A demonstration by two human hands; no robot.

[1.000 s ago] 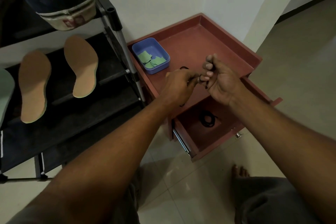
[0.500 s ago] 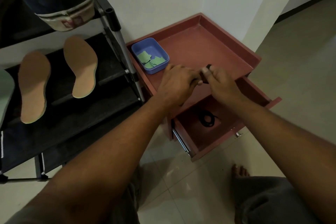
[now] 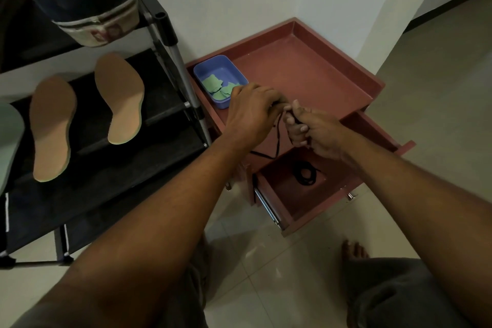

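Observation:
Both hands meet over the front of a small red-brown cabinet [image 3: 332, 69]. My left hand [image 3: 253, 112] and my right hand [image 3: 311, 128] each pinch a thin black cord [image 3: 277, 138], which hangs in a loop below them and trails onto the cabinet top. Under my right hand the cabinet's drawer [image 3: 314, 210] stands pulled out, with a coiled black cord [image 3: 306, 174] lying inside it. How much cord sits inside my right fist is hidden.
A blue tray [image 3: 226, 66] with green pieces sits at the cabinet top's left corner. A black shoe rack [image 3: 170, 42] stands to the left, holding two tan insoles [image 3: 119, 96] and a shoe [image 3: 87, 0] above. A bare foot [image 3: 355, 250] rests on the tiled floor.
My hands dropped from raised above the cabinet to just over its front edge. My right hand turned and curled round the cord, and a loop now hangs down between the hands.

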